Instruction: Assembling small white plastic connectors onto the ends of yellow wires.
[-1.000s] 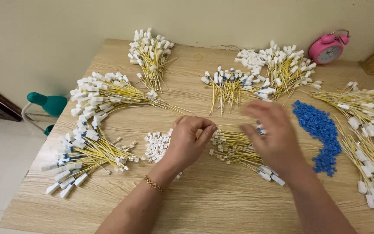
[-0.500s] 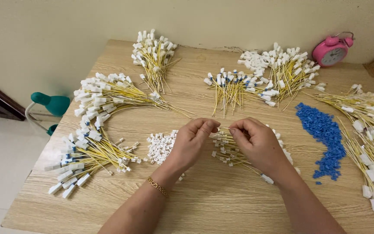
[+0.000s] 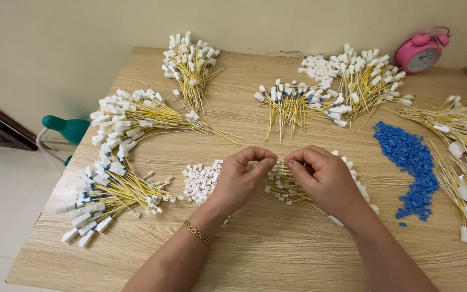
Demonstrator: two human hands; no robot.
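My left hand [image 3: 241, 178] and my right hand [image 3: 322, 176] meet at the middle of a wooden table [image 3: 277, 249], fingertips pinched together over a small bundle of yellow wires with white connectors [image 3: 282, 184]. Both pinch something small between thumb and forefinger, likely a wire end and a connector; the piece itself is hidden by the fingers. A heap of loose white connectors [image 3: 201, 181] lies just left of my left hand. A pile of small blue plastic pieces [image 3: 409, 162] lies to the right of my right hand.
Several bundles of yellow wires with white connectors fan around the table: far left [image 3: 109, 184], upper left [image 3: 136, 113], top [image 3: 190, 65], centre top [image 3: 293, 103], upper right [image 3: 363, 75], right edge [image 3: 466, 157]. A pink alarm clock [image 3: 421, 53] stands at the back right. A teal stool [image 3: 66, 130] stands left of the table.
My right hand came back from the blue pile side to the centre and now meets my left hand, fingertips together over the small bundle.
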